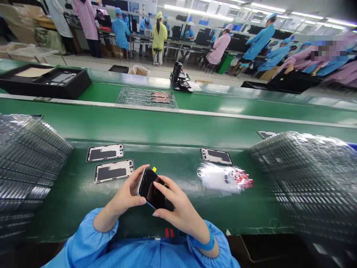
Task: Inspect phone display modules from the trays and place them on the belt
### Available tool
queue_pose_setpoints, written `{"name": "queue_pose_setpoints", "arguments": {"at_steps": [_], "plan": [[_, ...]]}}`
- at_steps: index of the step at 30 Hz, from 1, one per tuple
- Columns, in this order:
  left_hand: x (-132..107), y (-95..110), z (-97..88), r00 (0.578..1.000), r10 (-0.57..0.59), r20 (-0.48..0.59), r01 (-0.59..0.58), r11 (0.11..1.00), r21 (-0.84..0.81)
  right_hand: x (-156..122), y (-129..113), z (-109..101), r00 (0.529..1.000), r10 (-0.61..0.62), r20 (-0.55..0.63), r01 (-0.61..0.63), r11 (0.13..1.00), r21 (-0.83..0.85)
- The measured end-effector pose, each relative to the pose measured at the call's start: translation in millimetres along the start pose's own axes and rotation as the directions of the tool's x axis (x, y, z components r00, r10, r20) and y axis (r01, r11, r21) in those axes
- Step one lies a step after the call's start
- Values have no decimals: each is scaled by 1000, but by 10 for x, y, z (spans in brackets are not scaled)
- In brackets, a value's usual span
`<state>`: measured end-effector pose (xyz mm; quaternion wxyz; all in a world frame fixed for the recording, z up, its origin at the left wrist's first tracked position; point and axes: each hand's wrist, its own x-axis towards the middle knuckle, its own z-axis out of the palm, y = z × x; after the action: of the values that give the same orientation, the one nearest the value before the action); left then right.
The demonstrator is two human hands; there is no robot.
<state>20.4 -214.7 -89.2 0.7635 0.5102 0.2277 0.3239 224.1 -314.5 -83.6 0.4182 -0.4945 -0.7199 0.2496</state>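
Note:
Both my hands hold a smartphone (152,188) with a dark glossy face, tilted above the green bench. My left hand (128,191) grips its left end between thumb and fingers. Around the right part is my right hand (174,201), its thumb at the near edge and fingers lying over the dark face. A small yellow tab (154,169) sticks out at the far edge. Two phone frame panels, one farther (105,152) and one nearer (113,171), lie to the left. On the right lie another panel (216,156) and a bundle of clear plastic strips with red ends (224,178).
Tall stacks of clear plastic trays flank me, left (30,156) and right (309,171). Across the green conveyor stand a black box (44,82), a clear tray (131,97) with brown parts and a black fixture (180,78). Several people in smocks work beyond.

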Motion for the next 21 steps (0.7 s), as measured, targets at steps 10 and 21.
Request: {"name": "queue_pose_setpoints", "arguments": {"at_steps": [10, 21], "plan": [[-1, 28, 14, 1000, 19, 25, -18, 1000, -12, -9, -7, 17, 1000, -13, 7, 13, 1000, -14], [-12, 71, 30, 998, 62, 24, -64, 992, 107, 1, -20, 30, 998, -60, -2, 60, 996, -63]]}}
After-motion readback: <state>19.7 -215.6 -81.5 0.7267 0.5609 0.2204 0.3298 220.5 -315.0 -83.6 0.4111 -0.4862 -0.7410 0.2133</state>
